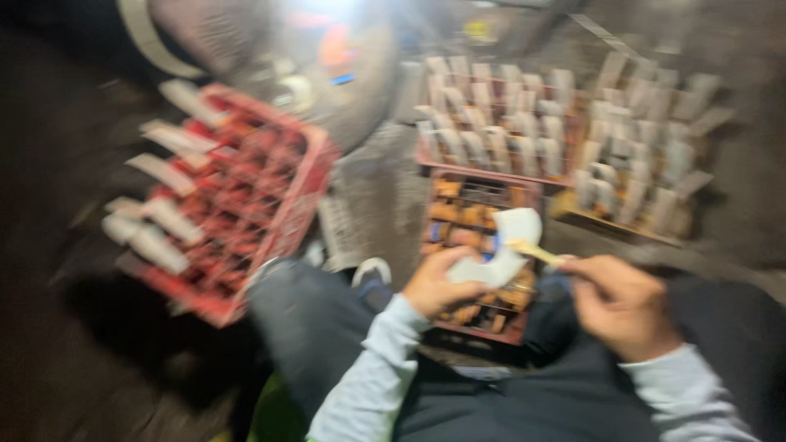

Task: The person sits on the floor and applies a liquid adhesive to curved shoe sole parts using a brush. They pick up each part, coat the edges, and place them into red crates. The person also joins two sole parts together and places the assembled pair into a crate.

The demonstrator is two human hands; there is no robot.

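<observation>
above the lap, a white folded piece (501, 250) is gripped by the left hand (435, 284), over a red crate (479, 245) between the knees. a thin yellowish stick (534, 251) is pinched by the right hand (620, 301), its tip touching the piece. everything is smeared by motion blur; the crate contents cannot be made out.

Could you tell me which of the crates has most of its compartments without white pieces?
The red crate on the left: white pieces stand only along its left edge. The crates at upper right are packed with white pieces throughout.
</observation>
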